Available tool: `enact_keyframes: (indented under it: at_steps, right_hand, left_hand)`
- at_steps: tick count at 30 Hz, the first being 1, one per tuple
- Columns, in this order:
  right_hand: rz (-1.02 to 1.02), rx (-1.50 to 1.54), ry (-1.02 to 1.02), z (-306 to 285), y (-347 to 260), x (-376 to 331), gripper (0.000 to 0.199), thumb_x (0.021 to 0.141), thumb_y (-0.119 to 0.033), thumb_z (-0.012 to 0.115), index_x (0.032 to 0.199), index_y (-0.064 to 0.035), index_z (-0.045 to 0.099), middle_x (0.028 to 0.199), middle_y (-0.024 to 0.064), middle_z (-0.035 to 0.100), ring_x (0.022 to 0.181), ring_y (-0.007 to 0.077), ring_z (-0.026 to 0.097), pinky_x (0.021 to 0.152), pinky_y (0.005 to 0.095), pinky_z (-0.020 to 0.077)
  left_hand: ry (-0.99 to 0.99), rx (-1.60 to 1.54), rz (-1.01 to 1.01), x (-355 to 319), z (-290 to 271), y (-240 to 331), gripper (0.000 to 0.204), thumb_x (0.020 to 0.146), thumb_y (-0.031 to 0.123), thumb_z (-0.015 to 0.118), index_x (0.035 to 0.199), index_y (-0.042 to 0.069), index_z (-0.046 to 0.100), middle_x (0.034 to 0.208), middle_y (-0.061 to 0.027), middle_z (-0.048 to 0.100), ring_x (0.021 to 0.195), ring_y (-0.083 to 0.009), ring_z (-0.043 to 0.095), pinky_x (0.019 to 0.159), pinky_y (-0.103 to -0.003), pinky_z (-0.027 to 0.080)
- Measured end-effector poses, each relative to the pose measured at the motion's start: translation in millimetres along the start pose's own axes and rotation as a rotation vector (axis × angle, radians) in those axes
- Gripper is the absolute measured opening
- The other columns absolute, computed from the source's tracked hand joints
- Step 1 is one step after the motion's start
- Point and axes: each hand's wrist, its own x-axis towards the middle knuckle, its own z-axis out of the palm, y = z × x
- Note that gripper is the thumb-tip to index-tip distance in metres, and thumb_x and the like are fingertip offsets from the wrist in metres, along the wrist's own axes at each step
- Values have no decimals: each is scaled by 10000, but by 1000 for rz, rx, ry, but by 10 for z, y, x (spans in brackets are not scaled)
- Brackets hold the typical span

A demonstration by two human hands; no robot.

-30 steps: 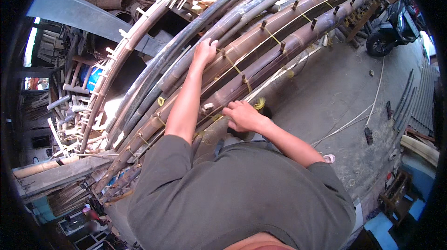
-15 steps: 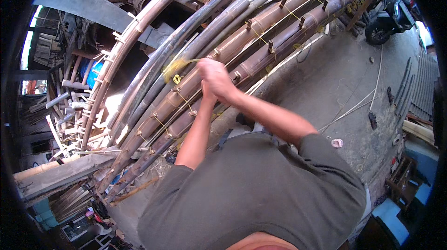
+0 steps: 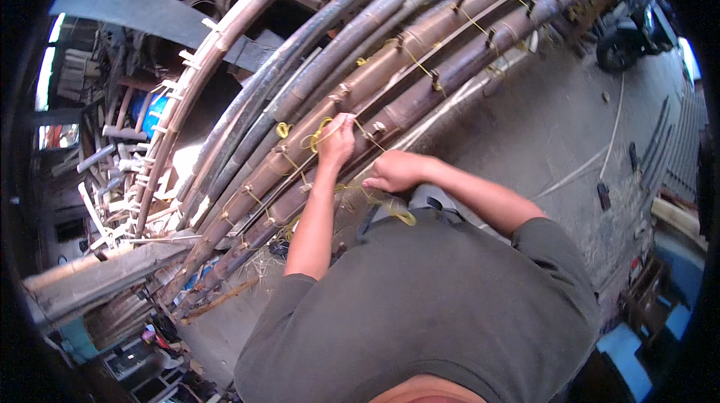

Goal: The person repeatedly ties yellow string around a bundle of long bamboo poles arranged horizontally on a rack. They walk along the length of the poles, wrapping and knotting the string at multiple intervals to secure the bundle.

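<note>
Two long brown bamboo poles lie side by side, the far pole [image 3: 379, 76] and the near pole [image 3: 450, 76], with small wooden pegs along them. Yellow cord [image 3: 471, 20] crosses between the pegs at several places. My left hand [image 3: 335, 146] is closed at the far pole, its fingertips pinching the yellow cord beside a peg; a loose loop [image 3: 320, 134] hangs left of it. Closer to my body, my right hand [image 3: 399, 171] is closed on the cord just off the near pole. A yellow bundle of cord [image 3: 406, 218] dangles below it, in front of my shirt.
Darker poles [image 3: 300, 65] lie beyond the pegged pair. A curved bamboo piece with pale pegs [image 3: 191, 76] stands farther left. A motorbike wheel [image 3: 616, 52] is at the far right, on the concrete floor [image 3: 540, 125]. A wooden beam [image 3: 112, 275] lies at the left.
My hands, together over the poles before, are now apart. The right hand has come down toward my body, and the yellow cord has swung from beyond the poles to my side.
</note>
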Motion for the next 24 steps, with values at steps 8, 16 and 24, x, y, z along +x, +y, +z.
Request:
enact_keyframes:
  at_steps: [8, 16, 24]
  right_hand:
    - [81, 3, 352, 457, 152, -3, 446, 884, -335, 556, 583, -12, 623, 613, 238, 598, 619, 414, 619, 614, 501, 510]
    - [67, -337, 369, 557, -10, 116, 177, 774, -218, 614, 776, -44, 642, 760, 148, 627, 793, 322, 627, 782, 429, 476]
    - [218, 1077, 373, 1570, -747, 770, 215, 898, -288, 595, 1000, -100, 618, 927, 90, 652, 889, 234, 634, 746, 407, 494]
  left_hand:
    - [255, -481, -72, 967, -465, 360, 272, 987, 163, 469, 980, 4, 690, 810, -137, 711, 732, -213, 685, 659, -363, 533]
    - [-265, 338, -31, 1533, -226, -462, 355, 922, 301, 473, 1095, 55, 663, 1018, -252, 661, 993, -410, 639, 862, -470, 506]
    - [-119, 327, -286, -140, -1534, -788, 307, 935, 251, 505, 1118, 45, 638, 1051, -245, 662, 1014, -384, 641, 892, -450, 485]
